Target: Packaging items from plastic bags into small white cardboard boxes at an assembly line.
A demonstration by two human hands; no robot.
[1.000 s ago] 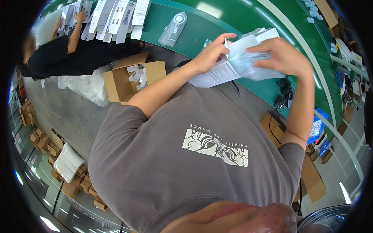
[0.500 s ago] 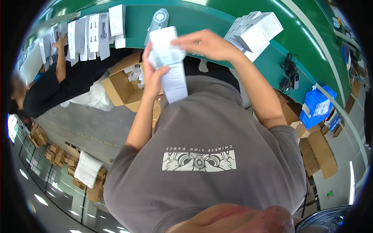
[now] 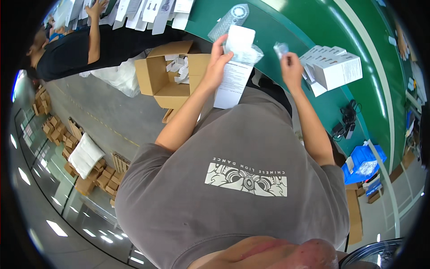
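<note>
Count, near to far: one white carton [image 3: 232,86] at twelve to one o'clock, with clear plastic [image 3: 249,54] bunched at its far end; one left grip [image 3: 219,62]; one right grip [image 3: 291,70]; one small clear packet [image 3: 281,49]. The green tabletop [image 3: 264,29] bears one bubble-wrapped item [image 3: 228,23] at twelve o'clock, one tangle of black cables [image 3: 347,119] at three, and one cluster of white boxes [image 3: 342,71] at two, exact number obscured by overlap. Farther off, one open cardboard box [image 3: 147,77] with several white pieces inside sits at eleven, and one co-worker [image 3: 67,54] stands at ten.

Change noted: half a second ago the right grip is at the carton's far end; now it is well apart, to the right, with the packet.

Position: the left grip is closed around the carton's left edge, the carton extending to its three o'clock. The right grip pinches the packet, which projects from the fingertips toward eleven o'clock, near the cluster.
</note>
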